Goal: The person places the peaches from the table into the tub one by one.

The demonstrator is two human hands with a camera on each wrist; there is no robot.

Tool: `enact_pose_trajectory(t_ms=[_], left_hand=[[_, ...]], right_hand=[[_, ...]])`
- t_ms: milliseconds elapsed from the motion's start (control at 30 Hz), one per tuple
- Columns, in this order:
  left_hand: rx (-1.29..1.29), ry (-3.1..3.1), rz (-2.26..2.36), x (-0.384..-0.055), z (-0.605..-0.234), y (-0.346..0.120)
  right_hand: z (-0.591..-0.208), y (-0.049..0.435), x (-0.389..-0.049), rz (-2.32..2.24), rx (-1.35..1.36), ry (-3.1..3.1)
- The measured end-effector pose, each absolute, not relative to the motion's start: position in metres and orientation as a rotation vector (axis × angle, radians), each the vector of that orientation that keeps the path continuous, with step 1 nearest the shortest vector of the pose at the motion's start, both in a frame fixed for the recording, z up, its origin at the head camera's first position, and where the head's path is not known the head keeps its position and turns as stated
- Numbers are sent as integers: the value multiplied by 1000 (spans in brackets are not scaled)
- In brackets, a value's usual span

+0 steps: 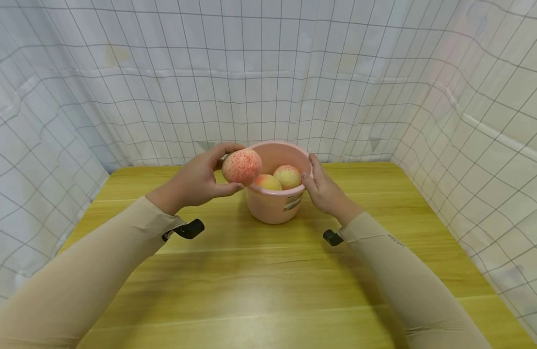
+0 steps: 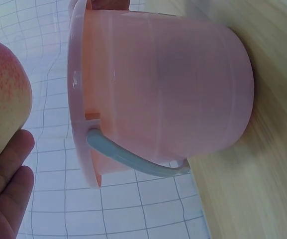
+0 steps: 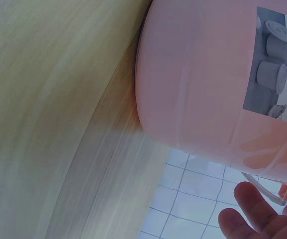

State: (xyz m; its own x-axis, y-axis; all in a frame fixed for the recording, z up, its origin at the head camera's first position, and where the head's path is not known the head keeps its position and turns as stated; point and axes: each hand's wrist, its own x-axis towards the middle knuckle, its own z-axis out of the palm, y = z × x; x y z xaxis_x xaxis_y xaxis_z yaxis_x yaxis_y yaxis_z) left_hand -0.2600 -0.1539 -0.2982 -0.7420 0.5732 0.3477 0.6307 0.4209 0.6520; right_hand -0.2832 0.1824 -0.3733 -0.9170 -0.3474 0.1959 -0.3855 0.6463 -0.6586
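Observation:
A pink bucket [image 1: 273, 208] stands upright on the table, with two yellow-red peaches inside, one [image 1: 288, 176] beside the other [image 1: 268, 182]. My left hand [image 1: 203, 177] grips a red-speckled peach [image 1: 242, 166] between thumb and fingers, at the bucket's left rim and above it. In the left wrist view this peach [image 2: 4, 97] is at the left edge, apart from the bucket [image 2: 168, 84]. My right hand [image 1: 325, 189] holds the bucket's right rim, thumb on the near side; its fingers [image 3: 252, 199] show low in the right wrist view.
The bucket has a grey handle [image 2: 133, 159] hanging down its side and a picture label [image 3: 275, 64]. Beneath it is a wood-grain table [image 1: 251, 281]. White grid-patterned curtains [image 1: 268, 72] enclose the table at the back and both sides.

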Motion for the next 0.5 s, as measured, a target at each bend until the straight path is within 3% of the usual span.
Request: enact_pose_trajectory(t_ms=[500], left_hand=[[-1009,-2608,-1246,-275,-300,-146]], right_hand=[[-373,182,-283,1152,634,-2792]])
